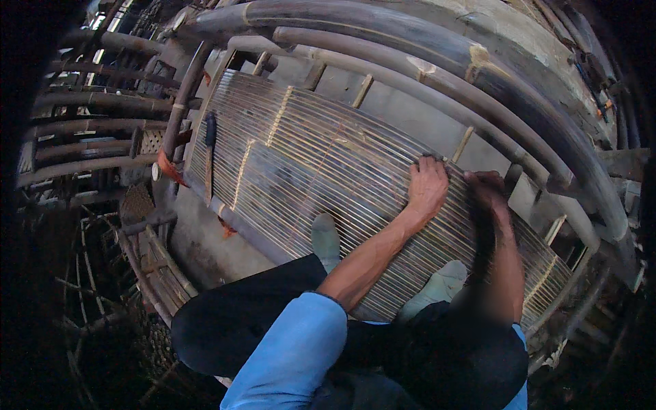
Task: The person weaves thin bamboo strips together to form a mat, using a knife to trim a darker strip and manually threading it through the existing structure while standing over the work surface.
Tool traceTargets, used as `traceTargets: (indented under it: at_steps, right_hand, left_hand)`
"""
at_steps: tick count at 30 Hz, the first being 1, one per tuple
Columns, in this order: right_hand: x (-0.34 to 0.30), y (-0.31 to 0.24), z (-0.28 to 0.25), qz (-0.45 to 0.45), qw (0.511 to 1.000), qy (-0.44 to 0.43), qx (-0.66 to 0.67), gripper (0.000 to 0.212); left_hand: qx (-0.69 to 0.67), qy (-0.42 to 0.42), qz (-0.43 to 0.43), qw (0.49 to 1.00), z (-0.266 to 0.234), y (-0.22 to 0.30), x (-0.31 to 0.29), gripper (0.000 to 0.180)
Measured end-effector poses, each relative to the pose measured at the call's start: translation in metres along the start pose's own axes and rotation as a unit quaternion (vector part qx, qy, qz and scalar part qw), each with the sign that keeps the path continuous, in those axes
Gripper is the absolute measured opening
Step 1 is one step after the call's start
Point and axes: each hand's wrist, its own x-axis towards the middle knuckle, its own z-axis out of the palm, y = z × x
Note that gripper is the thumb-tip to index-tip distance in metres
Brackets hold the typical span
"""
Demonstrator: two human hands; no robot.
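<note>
Below me lies a bamboo bench with a seat of narrow, parallel bamboo slats (328,164). My left hand (428,184) is closed over the seat's far edge, its fingers curled round the outermost slat. Just to its right, my right hand (486,190) is closed at the same edge, in shadow; whatever its fingers hold is hidden. Both forearms reach forward between my knees. A knife (210,160) with a dark handle rests across the slats at the left end, away from both hands.
My two socked feet (326,239) stand on the slats. Thick bamboo poles (383,24) form the bench's frame along the far side, with short struts (363,91) between. Red-orange ties (169,169) hang at the left corner. Stacked bamboo frames (96,126) stand farther left.
</note>
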Motion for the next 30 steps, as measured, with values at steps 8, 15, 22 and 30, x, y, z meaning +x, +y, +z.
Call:
traceTargets:
  at_steps: [8,15,22,30]
  right_hand:
    - [-0.001,0.006,0.023,0.091,0.995,0.04,0.012,0.039]
    - [-0.017,-0.03,0.05,-0.265,0.942,0.202,-0.033,0.04]
    - [-0.021,-0.052,0.024,-0.236,0.945,0.035,0.226,0.025]
    - [0.003,-0.035,-0.002,-0.037,0.988,0.149,0.008,0.027]
  left_hand:
    - [-0.548,-0.338,-0.172,0.746,-0.049,-0.03,0.034,0.024]
    - [-0.136,-0.286,0.161,0.935,-0.172,-0.059,0.055,0.029]
    - [-0.167,-0.264,-0.051,0.949,-0.252,-0.09,0.075,0.019]
    - [-0.125,-0.11,0.028,0.986,-0.101,-0.122,0.124,0.019]
